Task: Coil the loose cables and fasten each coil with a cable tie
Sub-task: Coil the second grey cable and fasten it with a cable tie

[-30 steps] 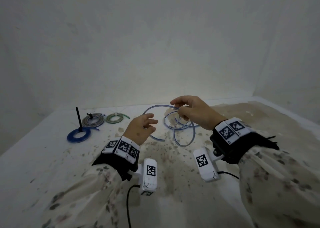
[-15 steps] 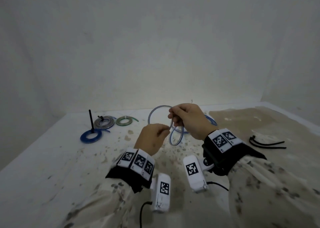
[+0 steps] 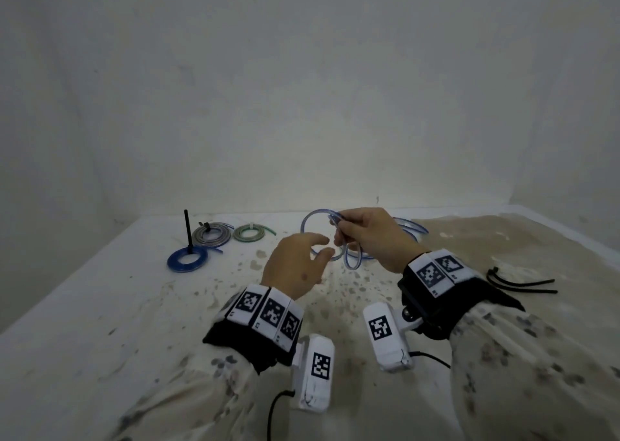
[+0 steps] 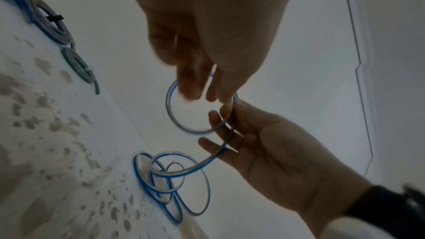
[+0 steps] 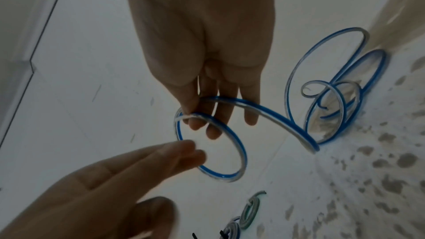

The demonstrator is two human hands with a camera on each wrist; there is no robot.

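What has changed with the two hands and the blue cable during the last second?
The left hand let go of the blue cable and opened. The right hand still pinches the first loop, now lifted higher. The tied coils stayed in place.

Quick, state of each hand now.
Left hand: open, fingers straight, reaching at the held loop, gripping nothing.
Right hand: fingers pinching the first loop of the blue-striped clear cable, the rest trailing onto the table.
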